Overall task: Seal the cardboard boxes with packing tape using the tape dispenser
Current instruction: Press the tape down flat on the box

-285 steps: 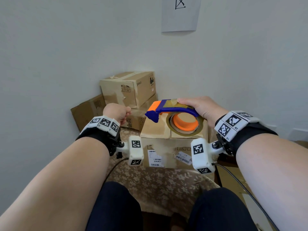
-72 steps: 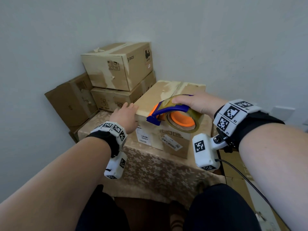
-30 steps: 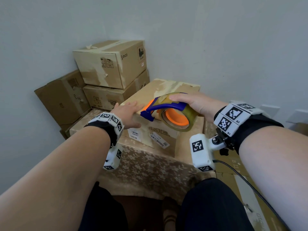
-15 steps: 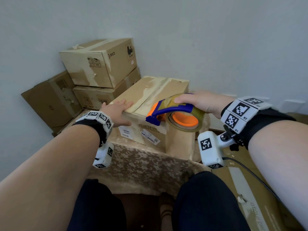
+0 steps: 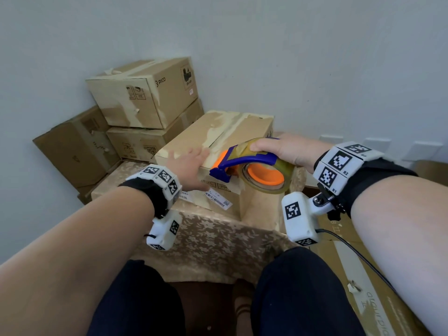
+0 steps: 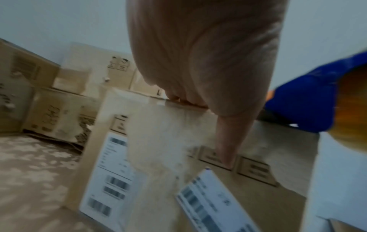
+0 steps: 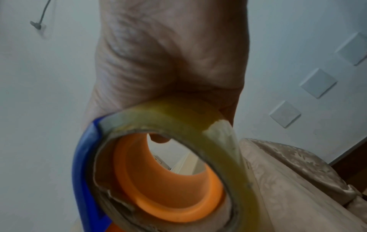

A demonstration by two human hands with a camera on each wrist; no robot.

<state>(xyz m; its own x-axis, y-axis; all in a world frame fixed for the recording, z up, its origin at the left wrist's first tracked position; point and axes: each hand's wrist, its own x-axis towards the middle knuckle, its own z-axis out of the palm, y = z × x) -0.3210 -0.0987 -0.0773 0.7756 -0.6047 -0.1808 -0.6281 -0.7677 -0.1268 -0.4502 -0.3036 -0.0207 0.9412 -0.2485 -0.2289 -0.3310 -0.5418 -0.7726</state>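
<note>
A cardboard box (image 5: 232,127) with old tape strips along its top seam lies on a table covered by a floral cloth (image 5: 218,236). My left hand (image 5: 189,166) lies flat on the box's near left top corner, fingers stretched over the top. In the left wrist view the left hand (image 6: 198,62) has its thumb running down the box's front face (image 6: 168,141). My right hand (image 5: 283,149) grips a blue and orange tape dispenser (image 5: 244,166) at the box's near top edge. The right wrist view shows the tape roll (image 7: 178,119) around its orange core (image 7: 168,196), under my palm (image 7: 168,55).
Three more cardboard boxes are piled against the wall at the back left, the top one (image 5: 145,93) marked "pico". A flattened carton (image 5: 363,287) lies on the floor at the right. My knees sit just below the table's near edge.
My left hand, a fist away from the box 9.5 s ago, now lies open on its corner. The box has turned on the table. The dispenser stays at the near top edge.
</note>
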